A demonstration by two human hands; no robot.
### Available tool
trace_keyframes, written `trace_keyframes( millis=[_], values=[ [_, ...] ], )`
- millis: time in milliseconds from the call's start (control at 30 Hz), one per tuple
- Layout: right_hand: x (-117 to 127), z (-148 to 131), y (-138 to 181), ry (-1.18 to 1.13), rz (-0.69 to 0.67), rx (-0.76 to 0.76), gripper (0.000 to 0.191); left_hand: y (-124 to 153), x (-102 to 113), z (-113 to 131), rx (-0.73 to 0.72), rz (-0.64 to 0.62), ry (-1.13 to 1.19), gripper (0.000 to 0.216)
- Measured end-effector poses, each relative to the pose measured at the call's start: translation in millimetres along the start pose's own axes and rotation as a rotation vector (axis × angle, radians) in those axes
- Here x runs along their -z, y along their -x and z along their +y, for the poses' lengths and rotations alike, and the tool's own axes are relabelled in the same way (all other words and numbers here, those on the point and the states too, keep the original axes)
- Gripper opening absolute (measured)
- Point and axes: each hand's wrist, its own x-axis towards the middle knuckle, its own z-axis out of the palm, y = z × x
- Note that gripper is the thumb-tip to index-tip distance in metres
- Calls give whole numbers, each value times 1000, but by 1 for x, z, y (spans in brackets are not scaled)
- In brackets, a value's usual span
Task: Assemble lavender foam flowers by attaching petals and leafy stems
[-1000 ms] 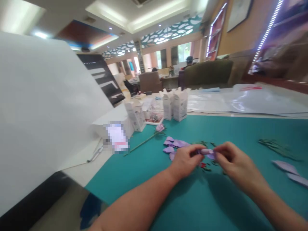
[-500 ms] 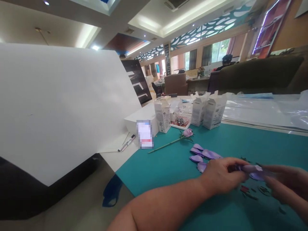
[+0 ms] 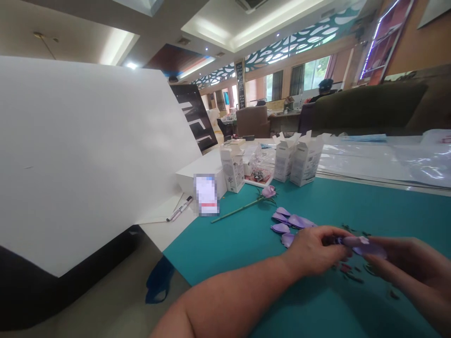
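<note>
Over the teal mat (image 3: 225, 256), my left hand (image 3: 317, 251) is closed around a small purple flower bud (image 3: 354, 241), its pale tip facing right. My right hand (image 3: 410, 263) pinches a loose purple petal (image 3: 371, 250) against or just beside the bud; whether the two touch is unclear. Beyond my left hand lie several stacked purple petals (image 3: 301, 222), partly covered by it. Small green and red pieces (image 3: 352, 272) are scattered beneath my hands. A finished-looking pink-purple rose (image 3: 268, 191) on a green stem lies farther back on the mat.
Open white boxes (image 3: 306, 162) and another carton (image 3: 232, 171) stand along the mat's far side, with a tray of small parts (image 3: 259, 177) between them. A lit phone (image 3: 206, 195) leans against a white box. Pens (image 3: 179, 209) lie left of it. A large white board (image 3: 88, 155) rises at left.
The view has shifted slightly, so everything sits a little farther left. My right hand has brought the petal closer to the bud, and the petal now shows more plainly.
</note>
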Motion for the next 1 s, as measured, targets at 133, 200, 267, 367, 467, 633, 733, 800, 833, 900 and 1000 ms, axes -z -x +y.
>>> trace_keyframes(
  millis=[133,200,267,367,467,633,733,800,833,900,1000],
  values=[
    [5,-20,4,-37,-151,-50,35,-1,-1,3,6,9,22,33],
    [3,-26,6,-62,-114,-20,39,-2,-1,4,-22,2,57,30],
    [0,-26,6,-77,-116,-13,36,-3,1,4,-56,-13,68,29],
    [-2,-23,6,-114,-174,8,32,-6,3,2,-65,-36,118,32],
    [3,-25,4,-123,-167,20,36,-6,3,2,-40,-34,166,38],
    [41,-35,-4,-58,-62,13,32,-9,3,4,16,17,235,43],
    [75,-36,-2,34,75,11,26,-13,4,4,56,31,216,49],
    [98,-33,6,132,140,-29,27,-14,5,4,63,27,209,51],
    [109,-31,12,195,148,-57,28,-14,5,5,64,24,210,53],
    [128,-24,25,358,116,-115,27,-12,5,8,73,11,204,56],
    [147,-16,44,609,9,-192,21,-10,5,12,89,8,188,57]
  ],
)
